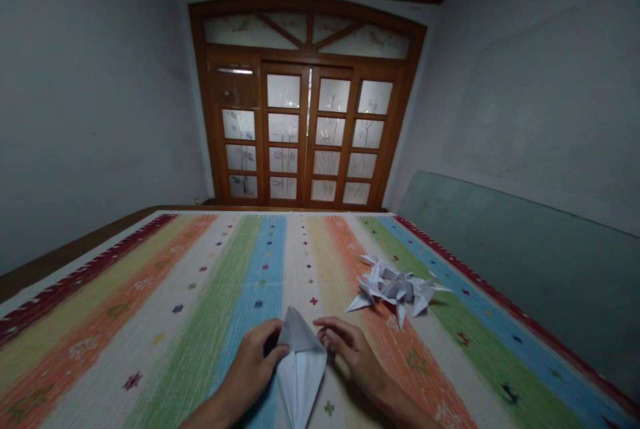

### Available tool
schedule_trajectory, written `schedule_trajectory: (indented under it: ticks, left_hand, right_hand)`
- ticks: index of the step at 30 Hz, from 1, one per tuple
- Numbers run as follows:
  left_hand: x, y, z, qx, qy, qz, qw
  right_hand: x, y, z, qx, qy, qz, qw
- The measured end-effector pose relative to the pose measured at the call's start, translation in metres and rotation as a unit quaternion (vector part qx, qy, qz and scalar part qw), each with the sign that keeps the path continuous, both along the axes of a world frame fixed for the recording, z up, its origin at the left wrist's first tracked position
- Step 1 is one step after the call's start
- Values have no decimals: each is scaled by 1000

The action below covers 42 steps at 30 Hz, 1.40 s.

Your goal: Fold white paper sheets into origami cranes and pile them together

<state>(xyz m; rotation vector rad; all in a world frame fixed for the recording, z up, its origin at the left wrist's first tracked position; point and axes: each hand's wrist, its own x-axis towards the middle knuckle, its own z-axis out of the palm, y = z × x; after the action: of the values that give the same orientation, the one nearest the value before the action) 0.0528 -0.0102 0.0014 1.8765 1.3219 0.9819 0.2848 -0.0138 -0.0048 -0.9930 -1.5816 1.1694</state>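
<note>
A folded sheet of white paper (301, 372), kite-shaped with a grey-looking pointed flap at its top, is between my hands at the bottom middle. My left hand (257, 356) pinches its left edge, with the thumb on top near the flap's lower corner. On the other side, my right hand (350, 352) has its fingers bent close to the paper's right corner. Whether those fingertips touch the paper, I cannot make out. Farther off to the right lies a pile of folded white paper cranes (397, 286), with several pointed tips sticking out.
A striped, colourful tablecloth (200, 322) covers the table. Along the right side stands a pale green board or bench back (500, 229). Beyond the table's far edge is a wooden door (306, 142) with frosted panes, between plain walls.
</note>
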Motion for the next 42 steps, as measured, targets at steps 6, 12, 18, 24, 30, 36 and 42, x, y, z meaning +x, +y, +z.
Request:
schedule_trajectory:
  ticks: [6,12,18,24,30,36,42]
  left_hand:
    - [1,-2,4,1,-2,-12,1000]
    - [2,-5,5,0,11,-15,1000]
    - [4,-8,5,7,18,-23,1000]
    - [6,-11,8,19,-1,-52,998]
    - [6,-12,5,9,14,-69,997]
    - [-1,-4,-33,35,14,-30,999]
    - [2,-9,-17,34,26,-73,996]
  right_hand:
    - [1,7,-8,-53,38,56,996]
    - [-8,2,-6,-70,25,28,997]
    - [-16,-3,-6,-35,-31,-6,999]
    - [-21,-8,-3,2,-60,-6,998]
    - [-22,-10,-3,34,-119,-26,992]
    - [-18,-11,-1,29,-118,2,993]
    - [-15,-11,1,13,-140,12,990]
